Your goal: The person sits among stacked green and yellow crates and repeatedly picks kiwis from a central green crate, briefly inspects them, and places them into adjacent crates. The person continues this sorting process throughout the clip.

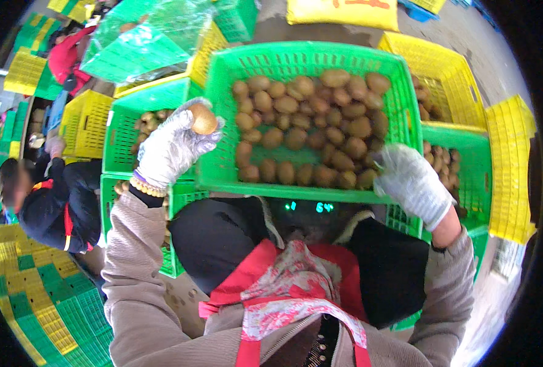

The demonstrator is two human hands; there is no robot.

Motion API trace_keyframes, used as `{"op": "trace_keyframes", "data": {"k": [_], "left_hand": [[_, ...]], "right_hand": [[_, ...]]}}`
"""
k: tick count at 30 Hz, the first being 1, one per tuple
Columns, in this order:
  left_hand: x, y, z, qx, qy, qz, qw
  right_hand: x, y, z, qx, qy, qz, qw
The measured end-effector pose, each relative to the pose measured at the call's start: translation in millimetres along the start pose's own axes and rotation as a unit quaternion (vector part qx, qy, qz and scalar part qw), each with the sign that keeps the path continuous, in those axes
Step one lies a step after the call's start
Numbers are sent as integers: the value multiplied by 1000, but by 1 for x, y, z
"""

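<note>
A large green plastic crate (303,191) holding many brown kiwifruit (285,104) stands before me, with part of its green floor showing between the fruit. My left hand (172,142), in a whitish glove, is raised by the crate's left wall and holds one kiwifruit (202,119) between thumb and fingers. My right hand (406,179), gloved too, reaches over the crate's near right corner, its fingertips beside the fruit there. Whether those fingers hold anything cannot be told. Beneath the crate's near edge a scale's display (309,207) glows with green digits.
Green crates with fruit flank the large one at left (149,94) and right (475,176). A yellow crate (473,87) stands at back right, a plastic-covered crate (138,46) at back left. A co-worker in dark clothes (58,211) crouches at left; stacked crates (46,293) stand lower left.
</note>
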State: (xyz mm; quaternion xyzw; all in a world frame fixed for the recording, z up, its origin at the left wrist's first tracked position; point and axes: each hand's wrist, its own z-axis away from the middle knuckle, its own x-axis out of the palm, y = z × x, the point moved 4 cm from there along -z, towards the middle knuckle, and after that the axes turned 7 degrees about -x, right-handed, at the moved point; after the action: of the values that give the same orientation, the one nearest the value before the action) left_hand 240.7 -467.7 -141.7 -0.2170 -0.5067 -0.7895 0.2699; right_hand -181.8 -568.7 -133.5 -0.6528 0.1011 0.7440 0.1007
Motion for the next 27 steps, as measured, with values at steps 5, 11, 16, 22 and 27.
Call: {"op": "trace_keyframes", "data": {"k": [5, 11, 16, 22, 27], "left_hand": [[-134, 33, 31, 156, 235, -182, 942], [-183, 33, 50, 157, 362, -432, 811], [-115, 42, 6, 134, 429, -299, 842], [24, 32, -87, 198, 256, -715, 620], [62, -18, -164, 95, 118, -832, 533]], "right_hand": [[4, 12, -1, 161, -10, -189, 969], [1, 13, -5, 194, 8, -247, 949], [-1, 8, -8, 117, 47, -192, 973], [6, 14, -9, 143, 25, -236, 961], [0, 14, -7, 117, -89, -138, 979]]}}
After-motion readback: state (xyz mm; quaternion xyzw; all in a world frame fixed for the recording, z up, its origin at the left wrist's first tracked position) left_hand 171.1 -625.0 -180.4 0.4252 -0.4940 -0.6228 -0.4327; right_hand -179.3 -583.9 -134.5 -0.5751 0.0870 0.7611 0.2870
